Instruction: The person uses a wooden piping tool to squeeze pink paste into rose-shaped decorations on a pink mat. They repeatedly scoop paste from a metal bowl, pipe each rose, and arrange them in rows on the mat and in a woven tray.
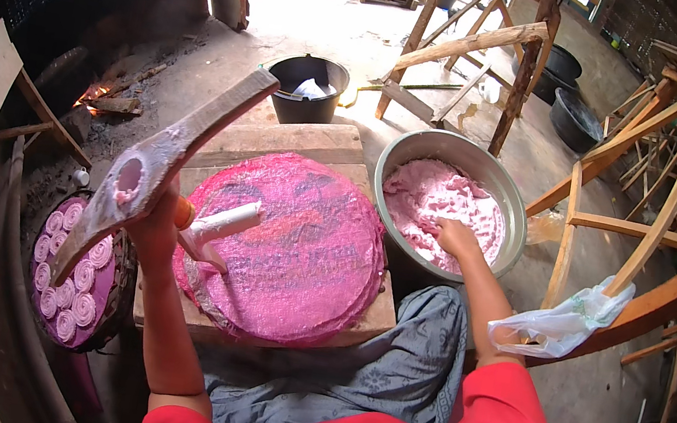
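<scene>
My left hand (152, 228) is closed round a wooden dough press, raised over the left side of the work board. Its long bar (177, 137) is smeared with pale dough and has a round hole with pink dough inside. A white cylinder (229, 219) with an orange band sticks out to the right of this hand. On the right, my right hand (456, 237) reaches into a grey basin (515, 239) of pink dough (434, 193), its fingers curled into the dough and partly hidden. Between the hands lies a round stack covered in pink mesh (288, 248).
The stack rests on a wooden board (297, 138). A round tray of pink dough coils (74, 285) stands at left, near a burning wood fire (96, 95). Beyond the board is a black bucket (302, 108). Wooden frames (654, 231) and a plastic bag (564, 327) flank my right arm.
</scene>
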Tool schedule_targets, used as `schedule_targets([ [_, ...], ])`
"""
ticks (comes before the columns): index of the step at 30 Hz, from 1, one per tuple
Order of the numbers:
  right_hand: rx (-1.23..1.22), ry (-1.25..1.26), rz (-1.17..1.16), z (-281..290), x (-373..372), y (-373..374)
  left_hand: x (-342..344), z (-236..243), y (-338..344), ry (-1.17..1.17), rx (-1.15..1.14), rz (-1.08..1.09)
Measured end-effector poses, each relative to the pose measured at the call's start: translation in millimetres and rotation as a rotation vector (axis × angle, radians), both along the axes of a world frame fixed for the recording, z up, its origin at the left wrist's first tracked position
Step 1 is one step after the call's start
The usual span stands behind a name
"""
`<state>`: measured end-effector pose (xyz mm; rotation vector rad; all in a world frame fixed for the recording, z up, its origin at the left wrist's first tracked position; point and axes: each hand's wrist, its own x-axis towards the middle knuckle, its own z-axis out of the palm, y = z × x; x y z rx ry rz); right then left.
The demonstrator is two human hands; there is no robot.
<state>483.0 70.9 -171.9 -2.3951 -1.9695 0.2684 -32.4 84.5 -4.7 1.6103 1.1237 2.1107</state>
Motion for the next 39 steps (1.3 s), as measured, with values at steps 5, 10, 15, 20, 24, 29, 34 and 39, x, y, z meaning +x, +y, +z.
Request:
schedule_targets([
  [5, 0.002, 0.23, 0.032, -0.7, -12.2, 23.4, 21.2, 7.8, -16.3, 0.044, -0.012, -0.035],
  [10, -0.149, 0.423, -0.007, 91.2, -11.6, -9.3, 10.5, 55.9, -45.9, 0.331, 0.053, 0.068],
  [15, -0.082, 0.483, 0.434, 211.4, -30.0, -56.5, -14.0, 83.5, -48.3, 0.776, 0.103, 0.055],
  [20, -0.19, 0.767, 0.653, 263.4, -103.5, -74.7, -4.3, 52.6, -39.3, 1.066, 0.289, 0.252],
  [24, -0.258, 0.665, 0.779, 284.6, -166.0, -68.9, -7.4, 36.8, -49.8, 1.119, 0.185, 0.273],
  [29, 0.477, -0.113, 0.933, 289.9, -227.5, -90.9, -8.4, 35.8, -61.0, 1.241, 0.141, 0.385],
  [34, 0.938, -0.49, 0.921, 246.9, -291.6, -117.2, -12.4, 26.7, -68.0, 1.176, 0.039, 0.333],
  [39, 0.916, -0.316, 0.914, 259.7, -261.0, -140.4, -42.1, 32.6, -73.7, 1.059, -0.092, 0.346],
])
